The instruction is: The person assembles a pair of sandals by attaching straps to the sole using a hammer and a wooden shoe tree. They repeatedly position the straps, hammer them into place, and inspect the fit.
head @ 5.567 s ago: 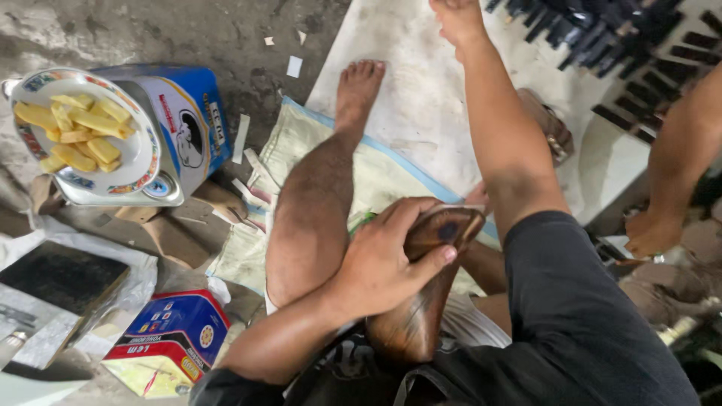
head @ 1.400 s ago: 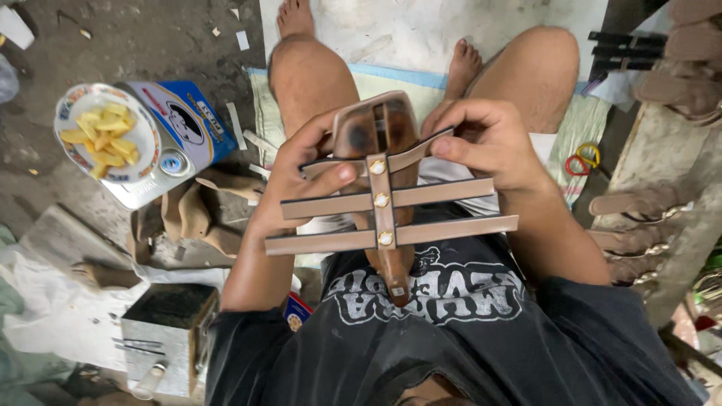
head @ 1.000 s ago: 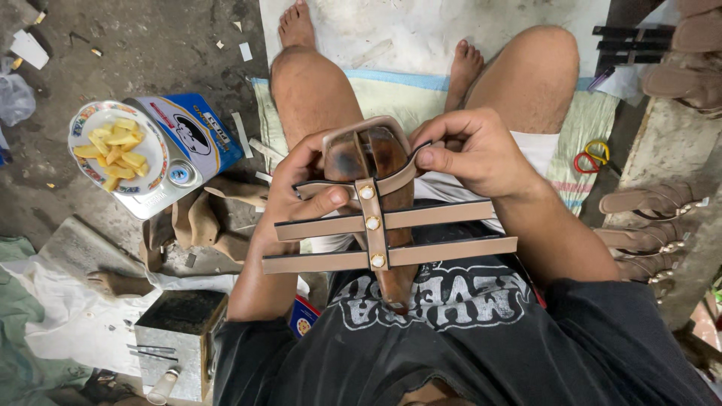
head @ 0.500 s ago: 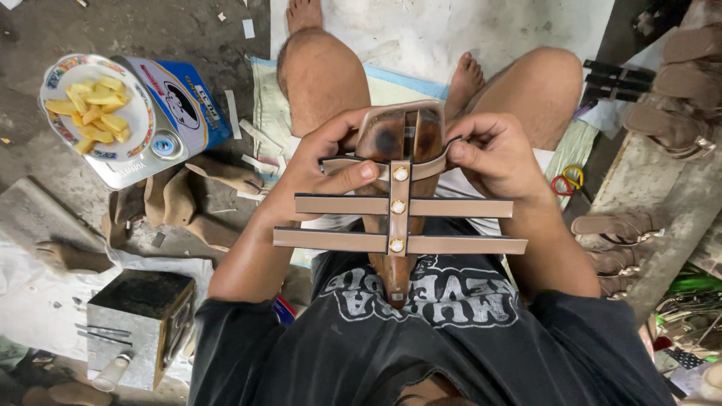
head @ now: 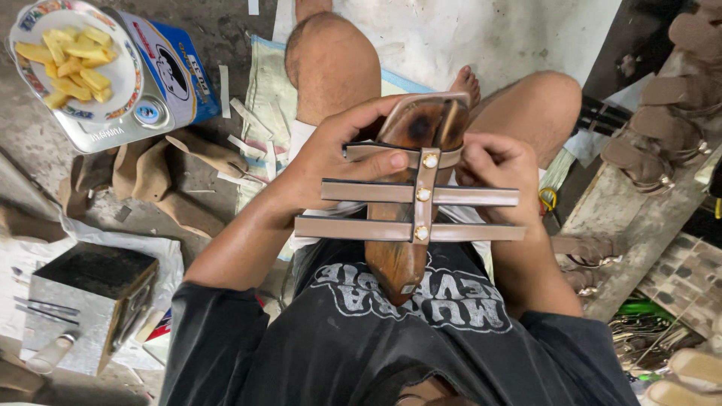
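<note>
A plate (head: 30, 71) of yellow fries sits on a tin (head: 177, 75). The left hand (head: 331, 162) grips the wooden shoe form (head: 410, 188) on the lap; the right hand (head: 496, 169) pinches its straps (head: 353, 192).

— What is the person wearing?
— A black short-sleeved cotton T-shirt (head: 391, 338) with pale block lettering across the chest; a hole is gaping at six o'clock.
— And below?
— Knees (head: 331, 60) are showing bare, feet (head: 466, 79) unshod at twelve o'clock.
</note>
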